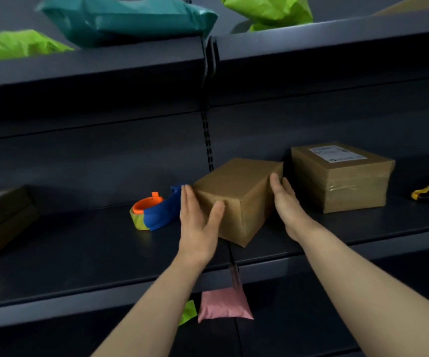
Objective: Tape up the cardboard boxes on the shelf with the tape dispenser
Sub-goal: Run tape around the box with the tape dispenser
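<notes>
Here, head view: press evenly with left hand and right hand, fingers straight and flat on opposite sides of the cardboard box between them. Square it, then reach for the tape dispenser just beyond the left fingertips.

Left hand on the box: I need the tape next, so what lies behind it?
A blue and orange tape dispenser lies on the shelf there. The left hand, flat against the box, covers the dispenser's right end, so contact cannot be judged.
</notes>
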